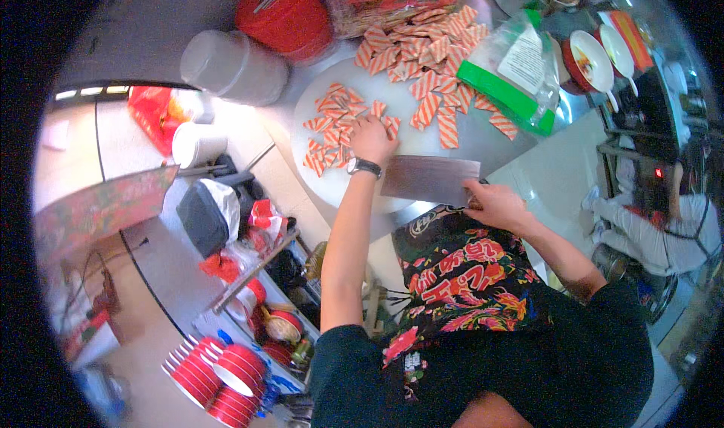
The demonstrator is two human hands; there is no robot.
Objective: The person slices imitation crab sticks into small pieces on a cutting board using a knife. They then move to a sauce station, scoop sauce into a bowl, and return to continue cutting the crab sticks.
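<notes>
My left hand (373, 138), with a watch at the wrist, rests with bent fingers among small orange-and-white striped pieces (337, 111) on a round white cutting board (311, 187). Its fingertips touch the pieces, but whether they grip any is hidden. My right hand (499, 206) is closed around the handle of a wide Chinese cleaver (431, 179). The blade lies over the near part of the board, just right of my left wrist. Longer striped strips (447, 127) are heaped toward the board's far right side and beyond it.
A clear plastic bag with a green band (509, 97) lies against the strips. Behind the board stand a red tub (285, 21) and a translucent container (235, 69). Stacked red bowls (195, 371) are at lower left. Another person (662, 230) is at the right.
</notes>
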